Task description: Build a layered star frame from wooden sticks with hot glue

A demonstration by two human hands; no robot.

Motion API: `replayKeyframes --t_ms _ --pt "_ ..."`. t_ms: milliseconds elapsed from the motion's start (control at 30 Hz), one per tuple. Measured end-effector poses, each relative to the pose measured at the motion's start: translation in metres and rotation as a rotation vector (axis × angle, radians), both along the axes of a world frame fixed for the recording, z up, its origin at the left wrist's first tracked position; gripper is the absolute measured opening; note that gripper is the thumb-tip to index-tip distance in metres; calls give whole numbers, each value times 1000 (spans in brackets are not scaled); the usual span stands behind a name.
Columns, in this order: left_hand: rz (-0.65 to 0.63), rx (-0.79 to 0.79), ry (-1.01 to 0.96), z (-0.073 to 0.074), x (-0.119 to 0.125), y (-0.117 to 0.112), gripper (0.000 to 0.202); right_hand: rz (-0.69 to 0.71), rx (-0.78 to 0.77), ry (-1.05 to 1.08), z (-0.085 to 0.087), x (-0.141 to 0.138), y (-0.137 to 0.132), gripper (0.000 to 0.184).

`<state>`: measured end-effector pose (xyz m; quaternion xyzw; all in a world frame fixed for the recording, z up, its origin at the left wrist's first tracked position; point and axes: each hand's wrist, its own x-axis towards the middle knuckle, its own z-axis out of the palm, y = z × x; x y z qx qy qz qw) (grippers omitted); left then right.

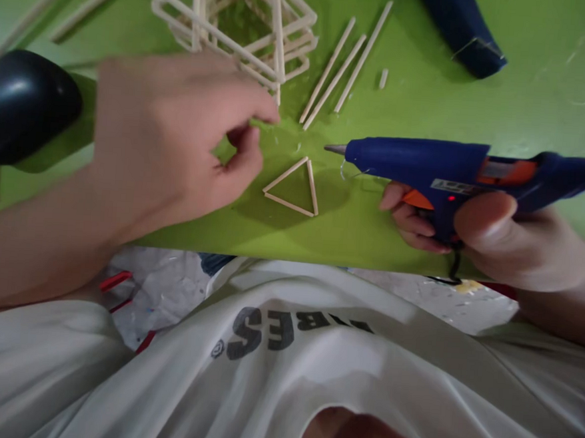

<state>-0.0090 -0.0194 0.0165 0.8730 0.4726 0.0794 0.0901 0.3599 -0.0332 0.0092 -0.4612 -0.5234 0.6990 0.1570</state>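
My right hand [526, 245] is wrapped round the handle of a blue glue gun [412, 157] with an orange trigger and a lit red dot. Its metal nozzle points left, above the green table. My left hand [178, 134] hovers to the left, thumb and index finger curved with a gap between their tips; nothing shows in that gap, and the other fingers are curled mostly out of sight. Between the hands lies a small triangle of thin wooden sticks [288, 204], nearest to my left thumb. Behind my left hand stands a frame of wooden sticks [225, 34].
Three loose sticks [335, 75] and a short stick piece [383, 78] lie beyond the triangle. A dark blue tool [466, 31] is at the back right, a black computer mouse [27, 107] at the left. The green table's edge [270, 247] runs close to my shirt.
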Motion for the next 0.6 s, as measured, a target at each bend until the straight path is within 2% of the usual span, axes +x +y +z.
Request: replayKeyframes --t_ms 133,300,433,600 --pt "-89 6 -21 -10 5 -2 24 11 -13 24 -1 3 0 67" --pt "-116 -9 49 -17 9 6 37 13 -54 93 -4 5 1 60" --pt "-111 -83 100 -19 11 10 49 19 -52 79 -6 5 1 58" --pt "-138 -24 214 -17 18 8 54 27 -48 58 -6 7 0 60"
